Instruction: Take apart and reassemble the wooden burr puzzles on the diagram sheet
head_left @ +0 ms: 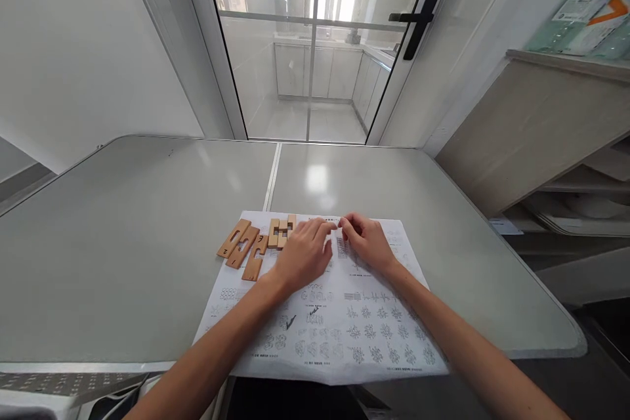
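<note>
A printed instruction sheet lies on the grey table. Both my hands meet near its far edge. My left hand has its fingers curled, fingertips touching those of my right hand, which is also curled in a pinch. Whatever they hold between them is hidden. Just left of my left hand sits a partly joined cluster of wooden puzzle pieces. Three flat notched wooden pieces lie loose further left, over the sheet's corner.
A glass door with a black handle stands behind the table. A wooden shelf unit is to the right, with a package on top. The table's near edge runs under the sheet.
</note>
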`<action>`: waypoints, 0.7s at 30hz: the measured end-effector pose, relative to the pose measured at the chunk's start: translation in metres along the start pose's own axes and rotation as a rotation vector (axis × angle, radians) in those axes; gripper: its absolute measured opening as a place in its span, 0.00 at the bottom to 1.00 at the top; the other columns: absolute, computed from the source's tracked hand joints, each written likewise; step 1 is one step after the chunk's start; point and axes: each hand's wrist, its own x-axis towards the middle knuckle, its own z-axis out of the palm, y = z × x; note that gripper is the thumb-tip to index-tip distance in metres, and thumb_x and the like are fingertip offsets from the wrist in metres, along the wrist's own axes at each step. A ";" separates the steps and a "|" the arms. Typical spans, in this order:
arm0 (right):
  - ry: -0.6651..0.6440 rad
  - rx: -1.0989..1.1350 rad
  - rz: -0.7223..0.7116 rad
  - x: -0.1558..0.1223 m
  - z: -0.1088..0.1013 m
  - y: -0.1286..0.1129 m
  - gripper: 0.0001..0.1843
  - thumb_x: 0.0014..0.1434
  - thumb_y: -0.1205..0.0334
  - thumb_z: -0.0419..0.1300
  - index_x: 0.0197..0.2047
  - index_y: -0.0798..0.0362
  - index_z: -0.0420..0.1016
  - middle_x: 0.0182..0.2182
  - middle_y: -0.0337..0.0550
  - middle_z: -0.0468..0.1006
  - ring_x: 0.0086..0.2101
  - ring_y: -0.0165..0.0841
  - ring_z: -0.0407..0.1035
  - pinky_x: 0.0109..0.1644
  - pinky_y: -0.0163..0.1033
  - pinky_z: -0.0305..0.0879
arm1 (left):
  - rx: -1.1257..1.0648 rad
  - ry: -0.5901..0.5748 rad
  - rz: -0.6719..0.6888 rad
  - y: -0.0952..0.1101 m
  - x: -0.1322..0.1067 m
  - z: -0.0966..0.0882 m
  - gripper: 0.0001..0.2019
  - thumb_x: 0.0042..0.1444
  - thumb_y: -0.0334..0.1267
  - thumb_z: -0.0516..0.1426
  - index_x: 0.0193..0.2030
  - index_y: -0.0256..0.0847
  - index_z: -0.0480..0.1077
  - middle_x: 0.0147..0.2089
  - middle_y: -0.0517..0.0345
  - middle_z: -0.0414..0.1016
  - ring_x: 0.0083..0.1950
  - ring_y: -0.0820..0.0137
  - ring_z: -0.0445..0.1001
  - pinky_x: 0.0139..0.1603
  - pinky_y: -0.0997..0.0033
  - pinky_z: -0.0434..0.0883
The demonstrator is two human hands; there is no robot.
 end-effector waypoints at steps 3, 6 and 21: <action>-0.001 -0.006 -0.009 -0.001 0.001 0.001 0.18 0.71 0.50 0.54 0.33 0.49 0.74 0.23 0.36 0.74 0.24 0.32 0.65 0.31 0.38 0.62 | -0.067 -0.077 0.085 0.007 -0.001 0.003 0.13 0.67 0.29 0.51 0.57 0.42 0.64 0.46 0.53 0.79 0.45 0.62 0.80 0.49 0.60 0.76; -0.006 -0.013 -0.014 -0.001 0.001 0.002 0.18 0.71 0.50 0.54 0.33 0.49 0.75 0.22 0.35 0.73 0.24 0.32 0.63 0.31 0.38 0.61 | -0.096 -0.116 0.113 0.009 -0.003 0.004 0.11 0.69 0.30 0.49 0.56 0.42 0.63 0.41 0.55 0.80 0.41 0.62 0.81 0.44 0.61 0.76; -0.002 -0.023 -0.021 0.000 0.001 0.001 0.18 0.71 0.50 0.54 0.33 0.49 0.74 0.22 0.35 0.72 0.24 0.33 0.64 0.32 0.38 0.62 | -0.166 -0.142 0.110 0.009 -0.002 0.001 0.09 0.71 0.33 0.51 0.55 0.42 0.63 0.44 0.52 0.80 0.44 0.59 0.82 0.48 0.56 0.79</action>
